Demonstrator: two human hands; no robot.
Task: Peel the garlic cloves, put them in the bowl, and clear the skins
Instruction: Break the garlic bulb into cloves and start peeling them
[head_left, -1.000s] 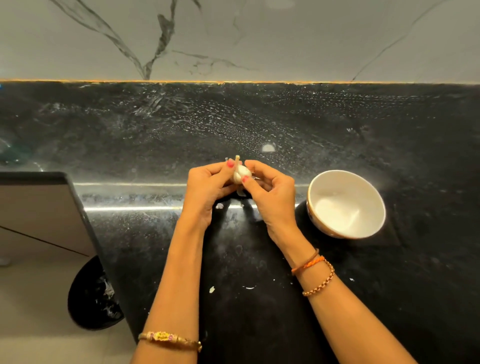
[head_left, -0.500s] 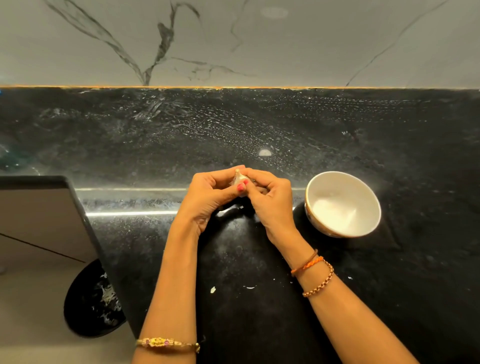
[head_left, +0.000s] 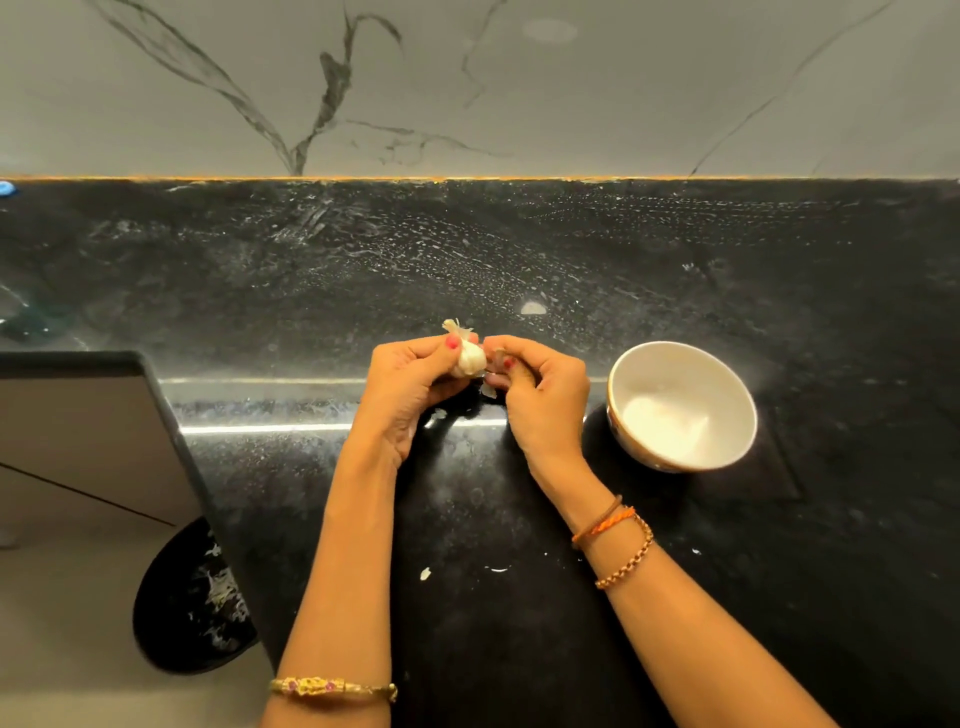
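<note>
While both your hands are raised just above the black counter (head_left: 571, 249), your left hand (head_left: 410, 387) has its fingers curled round the garlic bulb (head_left: 470, 358), thumb pressed on top, with the papery stem tip sticking up past the thumb. Your right hand (head_left: 540, 395), just beside the bulb, pinches a small piece of skin (head_left: 497, 358) between thumb and fingers; another shred hangs below those fingers. The white bowl (head_left: 727, 384) stands on the counter just right of your right hand, not touching it; what it holds cannot be told. Two small white scraps (head_left: 426, 573) lie on the counter between your forearms. A dark bin (head_left: 171, 613) sits on the floor, lower left, beside the counter's edge.
</note>
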